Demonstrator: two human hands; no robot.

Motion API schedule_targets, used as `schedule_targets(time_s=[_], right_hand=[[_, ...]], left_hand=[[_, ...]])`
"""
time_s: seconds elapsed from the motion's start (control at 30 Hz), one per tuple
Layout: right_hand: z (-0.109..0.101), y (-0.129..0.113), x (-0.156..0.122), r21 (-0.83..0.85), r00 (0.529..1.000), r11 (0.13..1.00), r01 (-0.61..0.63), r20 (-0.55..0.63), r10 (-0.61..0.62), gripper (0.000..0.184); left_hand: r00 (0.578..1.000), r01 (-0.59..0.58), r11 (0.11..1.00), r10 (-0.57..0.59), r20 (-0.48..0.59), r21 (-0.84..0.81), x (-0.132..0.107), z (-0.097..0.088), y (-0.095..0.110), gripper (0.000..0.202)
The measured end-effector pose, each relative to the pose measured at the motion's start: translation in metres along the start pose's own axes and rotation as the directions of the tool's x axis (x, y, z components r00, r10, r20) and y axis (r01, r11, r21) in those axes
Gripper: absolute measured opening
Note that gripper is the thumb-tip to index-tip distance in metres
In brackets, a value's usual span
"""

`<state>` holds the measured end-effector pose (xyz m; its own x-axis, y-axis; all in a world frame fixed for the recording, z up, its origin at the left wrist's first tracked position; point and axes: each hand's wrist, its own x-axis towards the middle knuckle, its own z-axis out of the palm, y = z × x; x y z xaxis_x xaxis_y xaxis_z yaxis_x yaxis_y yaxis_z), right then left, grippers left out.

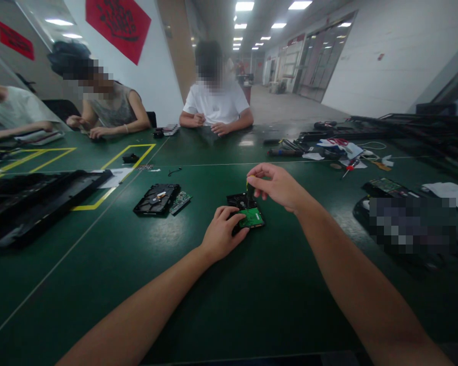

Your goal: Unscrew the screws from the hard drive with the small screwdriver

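A hard drive (235,200) lies on the green table with its green circuit board (255,219) facing up. My left hand (222,235) grips the drive's left side, thumb and fingers bent around its edge and resting partly on the board. Above the drive, my right hand (278,188) pinches the yellow and dark handle of a screwdriver (250,190). The screwdriver stands nearly upright, its shaft pointing down at the board. Whether the tip sits in a screw is too small to tell. To the left lie another black hard drive (157,199) and a loose circuit board (180,202).
Long black casings (41,203) lie at the left. A red-handled screwdriver (350,166), tools and scraps are spread at the back right, near a device with an exposed board (391,187). A person in a white shirt (217,105) sits opposite; others sit further left.
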<state>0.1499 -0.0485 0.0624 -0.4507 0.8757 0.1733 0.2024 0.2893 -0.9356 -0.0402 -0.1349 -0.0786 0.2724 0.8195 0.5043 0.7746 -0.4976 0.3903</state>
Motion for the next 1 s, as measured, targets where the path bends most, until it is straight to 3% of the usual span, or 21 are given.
schedule_targets(time_s=[0.17, 0.37, 0.6, 0.83, 1.0], right_hand=[[-0.0014, 0.0028, 0.0035, 0.034, 0.999, 0.999, -0.037, 0.014, 0.036, 0.017], [-0.0032, 0.0037, 0.0016, 0.003, 0.997, 0.999, 0.044, 0.056, -0.044, 0.022], [-0.0002, -0.0019, -0.0013, -0.027, 0.998, 1.0, -0.005, -0.056, 0.003, 0.028], [-0.0023, -0.0011, -0.0003, -0.014, 0.999, 1.0, 0.01, -0.031, -0.01, 0.011], [-0.0053, -0.0014, 0.0008, -0.004, 1.0, 1.0, -0.016, 0.0, 0.016, 0.016]], left_hand=[[1.0, 0.002, 1.0, -0.002, 0.004, 0.011, 0.0002, -0.0004, 0.0012, 0.035], [1.0, -0.006, 1.0, 0.006, -0.002, 0.009, -0.0001, -0.0004, 0.0007, 0.035], [1.0, -0.004, 1.0, 0.004, -0.005, 0.008, -0.0002, 0.0008, -0.0002, 0.036], [1.0, 0.007, 1.0, -0.007, -0.001, -0.006, -0.0006, 0.0008, -0.0007, 0.036], [1.0, 0.014, 1.0, -0.014, 0.004, -0.003, -0.0007, 0.0, -0.0002, 0.035]])
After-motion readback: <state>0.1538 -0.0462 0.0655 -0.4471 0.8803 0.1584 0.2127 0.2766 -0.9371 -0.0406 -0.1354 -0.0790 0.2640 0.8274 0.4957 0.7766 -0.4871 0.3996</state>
